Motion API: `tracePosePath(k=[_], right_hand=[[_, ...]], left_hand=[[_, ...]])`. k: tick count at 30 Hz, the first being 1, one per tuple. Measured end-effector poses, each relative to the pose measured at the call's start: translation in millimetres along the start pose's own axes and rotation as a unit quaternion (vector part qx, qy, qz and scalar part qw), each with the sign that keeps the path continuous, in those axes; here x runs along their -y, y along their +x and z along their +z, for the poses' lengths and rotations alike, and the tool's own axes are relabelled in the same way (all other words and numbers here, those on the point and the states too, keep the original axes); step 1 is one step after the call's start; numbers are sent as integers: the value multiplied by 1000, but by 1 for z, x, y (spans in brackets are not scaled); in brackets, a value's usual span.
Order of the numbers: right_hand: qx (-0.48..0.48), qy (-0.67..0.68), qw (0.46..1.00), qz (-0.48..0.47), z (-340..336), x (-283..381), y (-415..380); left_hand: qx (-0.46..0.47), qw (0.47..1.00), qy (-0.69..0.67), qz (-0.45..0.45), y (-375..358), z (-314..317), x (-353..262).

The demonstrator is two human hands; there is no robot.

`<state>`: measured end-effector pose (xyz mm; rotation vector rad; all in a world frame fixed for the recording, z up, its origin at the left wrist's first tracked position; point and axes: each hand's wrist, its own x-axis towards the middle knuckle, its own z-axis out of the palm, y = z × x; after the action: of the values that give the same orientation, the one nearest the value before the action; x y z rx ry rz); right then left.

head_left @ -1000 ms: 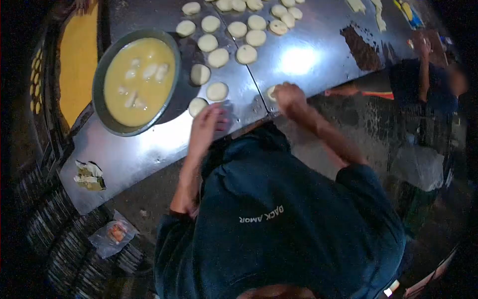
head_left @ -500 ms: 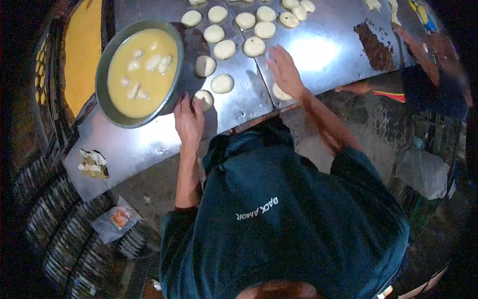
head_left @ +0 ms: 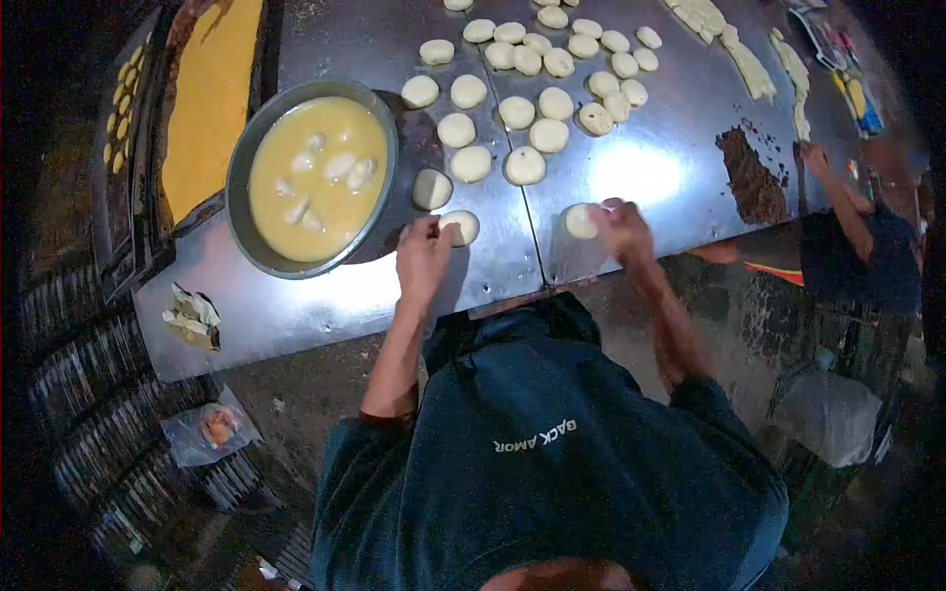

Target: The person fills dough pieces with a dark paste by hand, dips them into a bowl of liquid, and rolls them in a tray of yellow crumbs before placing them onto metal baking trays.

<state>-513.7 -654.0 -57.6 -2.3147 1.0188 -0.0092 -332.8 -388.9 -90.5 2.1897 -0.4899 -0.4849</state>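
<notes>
My left hand (head_left: 424,260) is curled at the edge of a round, flattened dough piece (head_left: 461,228), with thumb and fingers closed on its near left side. Another dough piece (head_left: 432,189) lies just beyond those fingers. My right hand (head_left: 625,232) is smeared by motion, its fingertips overlapping the right edge of a dough piece (head_left: 580,221) near the front of the metal table. Left of my left hand stands a large round basin (head_left: 236,187) of yellow liquid, with several pale lumps floating in it.
Several more dough rounds (head_left: 472,164) cover the middle of the metal table (head_left: 325,320). Dough strips (head_left: 749,65) and a brown crumbly patch (head_left: 751,177) lie to the right. A crumpled wrapper (head_left: 194,317) sits front left. At right, another person's arm (head_left: 838,202) reaches the table.
The view has shifted, showing more of the table's far side. My right hand has moved from flat and outstretched to curled beside the near dough piece. My left hand now reaches a different dough piece.
</notes>
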Motion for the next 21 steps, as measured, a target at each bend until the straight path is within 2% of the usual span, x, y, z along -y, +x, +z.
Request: tracePosePath(k=[1, 2, 3, 5, 6, 7, 8, 9, 10, 11, 13, 14, 16, 17, 18, 19, 21], right_hand=[[-1, -72, 997, -39, 9, 6, 7], [-9, -48, 995, -87, 15, 11, 9], [-3, -39, 995, -95, 15, 23, 15], [94, 143, 985, -13, 15, 43, 32], [32, 161, 985, -61, 20, 48, 40], [43, 170, 982, -69, 25, 52, 50], [51, 128, 989, -53, 31, 58, 62], [57, 84, 994, -39, 36, 64, 74], [62, 39, 997, -26, 42, 71, 81], [70, 46, 996, -35, 45, 74, 82], [98, 93, 979, -154, 44, 75, 88], [99, 95, 976, -169, 43, 79, 92], [156, 193, 951, -182, 44, 98, 98], [182, 240, 936, -184, 45, 110, 102], [219, 254, 936, -111, 56, 119, 106], [214, 252, 936, -119, 68, 127, 112], [237, 262, 931, -92, 84, 134, 117]], left_hand=[[-48, 991, 110, 60, 2, 7, -8], [-87, 985, 126, 76, 0, 13, -14], [-94, 984, 136, 70, 1, 11, -18], [-22, 995, -53, -75, 3, 4, -25], [-58, 988, -109, -87, 2, 5, -14], [-71, 988, -100, -94, 2, -1, -21], [-64, 957, -245, -143, 3, -7, -29], [-59, 902, -386, -184, 5, -11, -35], [-88, 878, -428, -195, 12, -8, -31], [-74, 888, -377, -254, 18, -9, -24], [-82, 906, -358, -212, 31, 1, -23], [-89, 941, -262, -193, 36, 7, -12], [-88, 984, -39, -153, 41, 5, -3], [-94, 990, -8, -102, 40, 5, -5], [-102, 992, -29, -67, 32, 4, -14], [-106, 993, -51, -30, 21, -3, -26], [-85, 993, -80, -31, -2, -31, -57]])
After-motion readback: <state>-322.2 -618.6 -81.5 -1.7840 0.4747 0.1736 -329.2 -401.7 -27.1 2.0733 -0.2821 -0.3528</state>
